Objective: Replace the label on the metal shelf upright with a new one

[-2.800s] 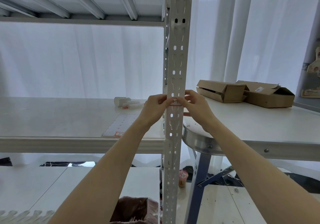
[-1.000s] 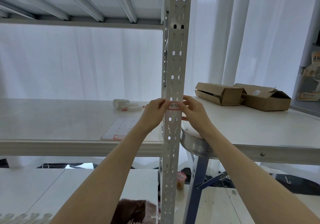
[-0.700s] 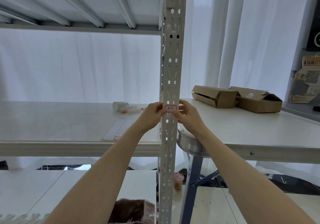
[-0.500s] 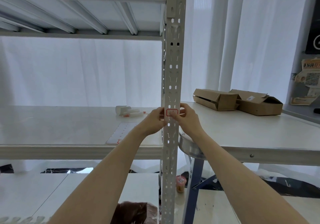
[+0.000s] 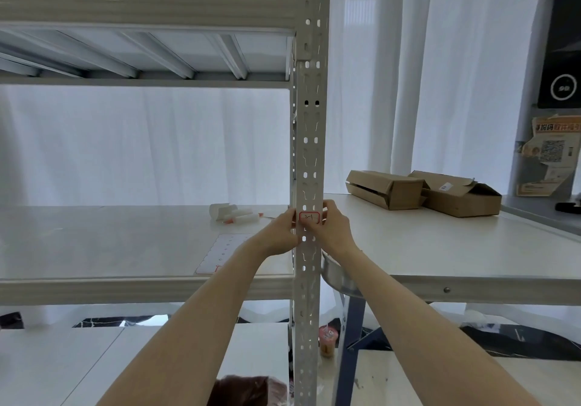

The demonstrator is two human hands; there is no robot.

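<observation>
A small white label (image 5: 309, 217) with a red border and black handwriting lies flat on the front of the perforated grey metal upright (image 5: 309, 141), at the height of the middle shelf. My left hand (image 5: 280, 232) pinches the label's left end against the upright, thumb in front and fingers curled behind the post. My right hand (image 5: 334, 229) does the same at the right end. A sheet of blank red-bordered labels (image 5: 220, 256) lies on the shelf board (image 5: 94, 242) to the left.
A white roll and markers (image 5: 234, 213) lie at the back of the shelf. Two cardboard boxes (image 5: 421, 192) sit on the white table (image 5: 456, 248) to the right. A metal bowl (image 5: 338, 275) sits at the table's corner behind the upright, and a cup (image 5: 327, 341) stands on the floor.
My thumbs have slid apart to the label's ends, so its whole face shows on the upright. My head has tilted up and more of the top shelf is in view.
</observation>
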